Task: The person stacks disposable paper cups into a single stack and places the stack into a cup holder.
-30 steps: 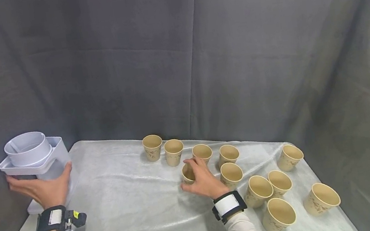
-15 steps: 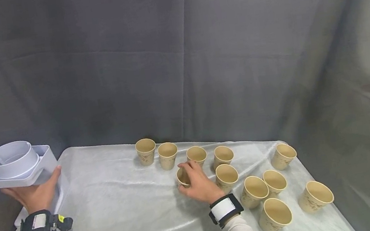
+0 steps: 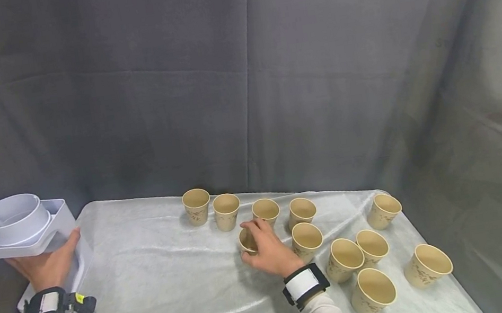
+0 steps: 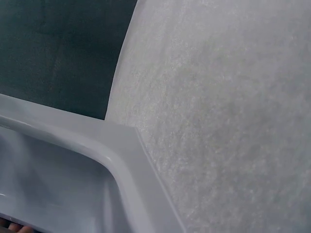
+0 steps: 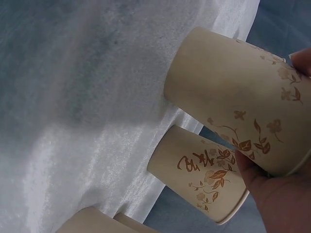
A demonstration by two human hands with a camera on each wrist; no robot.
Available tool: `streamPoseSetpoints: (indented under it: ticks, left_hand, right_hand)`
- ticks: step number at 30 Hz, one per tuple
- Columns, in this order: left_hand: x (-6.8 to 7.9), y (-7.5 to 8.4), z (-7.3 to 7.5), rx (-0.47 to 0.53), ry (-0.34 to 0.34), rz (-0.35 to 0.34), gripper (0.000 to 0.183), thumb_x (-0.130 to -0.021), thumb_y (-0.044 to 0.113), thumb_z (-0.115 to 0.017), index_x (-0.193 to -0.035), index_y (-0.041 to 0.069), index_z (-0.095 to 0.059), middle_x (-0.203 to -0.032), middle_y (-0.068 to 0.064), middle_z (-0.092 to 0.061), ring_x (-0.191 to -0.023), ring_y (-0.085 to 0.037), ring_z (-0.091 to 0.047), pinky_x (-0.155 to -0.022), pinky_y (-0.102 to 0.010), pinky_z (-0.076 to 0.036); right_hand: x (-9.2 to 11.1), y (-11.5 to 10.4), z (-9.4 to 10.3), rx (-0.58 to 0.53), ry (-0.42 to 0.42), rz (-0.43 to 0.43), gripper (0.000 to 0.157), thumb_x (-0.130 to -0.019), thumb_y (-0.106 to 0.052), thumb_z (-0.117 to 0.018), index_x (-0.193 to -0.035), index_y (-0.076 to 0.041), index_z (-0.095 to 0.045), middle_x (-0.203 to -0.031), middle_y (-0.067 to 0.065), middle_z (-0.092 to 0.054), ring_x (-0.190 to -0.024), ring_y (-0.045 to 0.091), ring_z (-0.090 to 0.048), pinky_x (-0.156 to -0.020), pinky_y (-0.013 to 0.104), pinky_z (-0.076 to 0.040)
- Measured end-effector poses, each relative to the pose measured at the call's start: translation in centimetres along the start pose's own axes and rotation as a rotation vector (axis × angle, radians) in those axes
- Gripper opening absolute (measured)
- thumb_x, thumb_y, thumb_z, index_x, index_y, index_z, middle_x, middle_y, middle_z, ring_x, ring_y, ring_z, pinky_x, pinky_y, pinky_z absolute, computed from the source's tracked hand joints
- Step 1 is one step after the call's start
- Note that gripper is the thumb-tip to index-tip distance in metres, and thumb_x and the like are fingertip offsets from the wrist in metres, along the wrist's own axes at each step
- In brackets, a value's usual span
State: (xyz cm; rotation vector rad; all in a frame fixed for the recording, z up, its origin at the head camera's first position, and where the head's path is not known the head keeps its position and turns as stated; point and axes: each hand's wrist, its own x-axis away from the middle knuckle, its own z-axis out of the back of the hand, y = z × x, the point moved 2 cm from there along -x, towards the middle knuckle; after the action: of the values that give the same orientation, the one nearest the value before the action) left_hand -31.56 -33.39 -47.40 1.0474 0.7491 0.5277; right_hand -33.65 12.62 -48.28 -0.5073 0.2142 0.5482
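Observation:
My left hand grips a white plastic stand at the table's left edge, thumb on its right side and fingers beneath its tray-like top. A round white collar sits on that top. In the left wrist view, the stand's smooth rim shows, with fingertips at the lower corner. My right hand holds a tan paper cup upright on the cloth, thumb and fingers on opposite sides. Seen from the right wrist, this cup bears brown flower prints; a second cup stands beside it.
Several more paper cups stand upright, including one at the far left, one close behind my right hand and one near the right edge. A pale cloth covers the table. Dark grey curtains hang behind and beside it.
The head view has shifted, so most things appear further left. The left hand and white stand sit lower and further left in view. The right hand stays on the same paper cup.

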Motion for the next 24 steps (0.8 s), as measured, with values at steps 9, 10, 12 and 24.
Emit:
streamPoseSetpoints:
  ticks: [9,10,12,24]
  left_hand:
    - [0.7,0.7,-0.4,0.034,0.064,-0.008,0.108,-0.064,0.038,-0.077,-0.142,0.037,-0.003,-0.147,0.006,-0.019,-0.133,-0.013,-0.019,-0.11,-0.034,-0.014]
    - [1.0,0.9,-0.4,0.035,0.062,-0.007,0.108,-0.064,0.038,-0.077,-0.142,0.037,-0.003,-0.147,0.006,-0.019,-0.133,-0.013,-0.019,-0.11,-0.034,-0.014]
    - [1.5,1.3,-0.4,0.035,0.051,-0.003,0.107,-0.065,0.039,-0.076,-0.142,0.038,-0.002,-0.147,0.007,-0.018,-0.134,-0.013,-0.018,-0.111,-0.035,-0.013]
    - [4.9,4.6,-1.5,0.074,0.1,-0.129,0.105,-0.064,0.041,-0.077,-0.142,0.037,-0.007,-0.143,0.011,-0.023,-0.13,-0.008,-0.021,-0.109,-0.034,-0.017]
  right_hand:
    - [0.0,0.1,0.1,0.01,0.006,0.015,0.063,-0.073,-0.034,-0.064,-0.129,-0.014,-0.045,-0.121,0.002,-0.044,-0.114,0.017,-0.041,-0.095,0.034,-0.041]
    - [0.1,0.1,0.1,0.009,0.001,0.013,0.063,-0.073,-0.034,-0.064,-0.129,-0.014,-0.044,-0.122,0.002,-0.043,-0.114,0.017,-0.041,-0.095,0.034,-0.041]
    - [0.2,0.1,0.1,-0.001,-0.008,0.01,0.064,-0.073,-0.034,-0.065,-0.13,-0.014,-0.044,-0.122,0.003,-0.043,-0.114,0.017,-0.041,-0.096,0.034,-0.041]
    - [0.6,-1.0,1.0,-0.034,0.01,0.041,0.066,-0.072,-0.032,-0.068,-0.13,-0.014,-0.044,-0.123,0.002,-0.043,-0.119,0.017,-0.038,-0.1,0.034,-0.037]
